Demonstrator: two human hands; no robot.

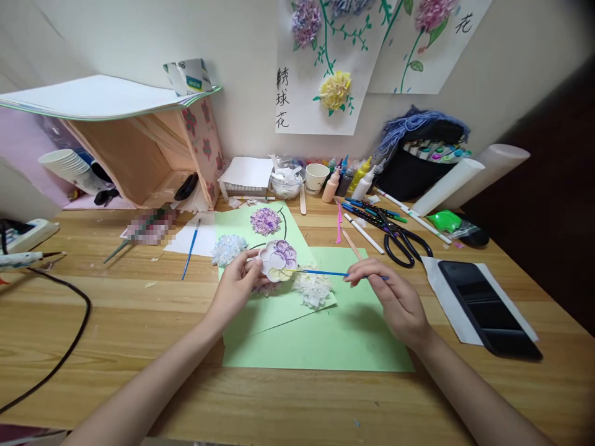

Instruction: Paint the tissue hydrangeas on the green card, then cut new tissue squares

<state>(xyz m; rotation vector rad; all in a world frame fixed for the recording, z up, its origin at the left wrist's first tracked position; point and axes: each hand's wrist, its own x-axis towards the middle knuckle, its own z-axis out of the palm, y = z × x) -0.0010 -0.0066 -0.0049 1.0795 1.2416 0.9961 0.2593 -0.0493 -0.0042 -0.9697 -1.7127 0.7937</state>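
Note:
My left hand point(237, 282) grips a small white flower-shaped paint palette point(274, 265) by its left rim, just above a light green sheet of paper point(325, 334). My right hand point(395, 297) pinches a thin blue paintbrush point(325, 272) near its back end; the brush tip reaches into the palette. Paper flowers are stuck on the upper green sheet: a purple one point(265, 221), a purple one point(283, 250) partly behind the palette, a pale blue one point(229, 248) and a white one point(313, 288).
Black scissors point(400, 241), markers and paint bottles point(346, 176) lie behind the sheets. A black phone point(483, 306) rests on white paper at right. A second blue brush point(191, 249) lies at left, with a black cable point(69, 334) and a glue gun point(23, 257) beyond it.

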